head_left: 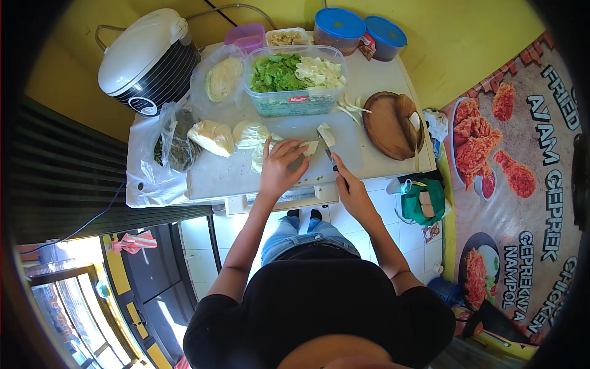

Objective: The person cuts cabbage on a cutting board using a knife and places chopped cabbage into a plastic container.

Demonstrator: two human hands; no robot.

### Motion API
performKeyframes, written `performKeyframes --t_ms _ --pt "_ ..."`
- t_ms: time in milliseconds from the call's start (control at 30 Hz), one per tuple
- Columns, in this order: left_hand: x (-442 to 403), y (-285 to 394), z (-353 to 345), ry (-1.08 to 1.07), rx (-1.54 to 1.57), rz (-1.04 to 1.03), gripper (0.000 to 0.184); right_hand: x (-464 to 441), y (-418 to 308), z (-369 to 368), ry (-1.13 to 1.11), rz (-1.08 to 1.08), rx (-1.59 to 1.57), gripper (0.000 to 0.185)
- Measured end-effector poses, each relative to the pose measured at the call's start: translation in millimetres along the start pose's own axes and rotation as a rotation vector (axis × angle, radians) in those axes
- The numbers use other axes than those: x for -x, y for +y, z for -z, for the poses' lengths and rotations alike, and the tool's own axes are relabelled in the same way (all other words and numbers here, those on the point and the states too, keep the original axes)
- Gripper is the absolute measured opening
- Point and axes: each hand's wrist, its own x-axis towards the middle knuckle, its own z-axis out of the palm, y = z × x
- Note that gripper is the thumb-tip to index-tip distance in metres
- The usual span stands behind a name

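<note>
My right hand (351, 192) grips a knife (327, 149) by its dark handle, the blade pointing away from me over the cutting board (353, 142). Beside the blade, my left hand (284, 165) holds a pale cabbage piece (311, 148) against the board with bent fingers. A cut cabbage slice (326, 134) lies by the knife's tip. To the left of my left hand rest a cabbage chunk (249, 134) and a larger cabbage piece (212, 138). Behind the board stands a clear plastic container (295, 104) with green leaves and chopped cabbage in it.
A rice cooker (144, 61) stands at the back left, near bagged cabbage (224, 80) and a plastic bag (178, 138) of dark greens. Blue-lidded tubs (339, 23) sit at the back. A wooden mortar (384, 126) with a pestle is on the right, beside cabbage strips (350, 111).
</note>
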Motion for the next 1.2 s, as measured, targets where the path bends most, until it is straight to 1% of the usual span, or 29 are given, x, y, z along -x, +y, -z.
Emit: performKeyframes --t_ms 133,200,233,267,333,467,500,567,633,733,1033,1200 --pt "-0.3 -1.5 -1.4 0.013 0.006 -0.003 0.021 -0.9 -2.7 -3.4 -0.001 0.066 0.003 0.049" --pt "-0.8 -0.6 -1.1 0.009 0.0 0.002 0.021 1.3 -9.8 -3.5 -0.088 -0.064 0.032 0.05" --pt "-1.0 -0.1 -0.8 0.006 -0.009 0.0 0.021 1.9 -9.1 -4.4 -0.096 -0.044 0.046 0.051" --pt "-1.2 0.0 -0.1 0.001 -0.018 -0.003 0.021 2.5 -7.3 -6.2 -0.097 -0.043 0.04 0.051" --pt "-1.1 -0.1 0.6 0.004 0.007 0.005 0.021 3.7 -4.5 -9.8 -0.055 0.071 0.02 0.05" --pt "-1.1 0.6 2.1 0.009 0.054 0.025 0.021 6.6 -10.8 -7.2 -0.091 -0.013 0.026 0.05" --pt "-1.4 1.3 2.1 0.008 0.056 0.029 0.021 6.7 -11.6 -7.6 -0.091 -0.006 0.025 0.05" --pt "-2.6 2.5 1.7 0.09 0.049 0.023 0.021 7.6 -10.3 -10.1 -0.091 -0.002 0.026 0.051" --pt "-2.3 0.4 0.2 0.072 0.042 0.028 0.021 6.8 -2.8 -15.0 -0.056 0.075 0.013 0.051" --pt "-1.8 -1.9 -1.8 0.055 0.029 0.024 0.021 5.5 3.3 -19.2 -0.041 0.101 0.035 0.052" --pt "-0.4 -0.9 -0.8 0.043 0.024 0.017 0.021 9.6 1.0 -20.5 -0.056 0.061 0.145 0.055" --pt "-0.7 -1.6 -1.2 0.035 0.029 0.019 0.02 11.6 -3.9 -20.8 -0.056 0.042 0.15 0.056"
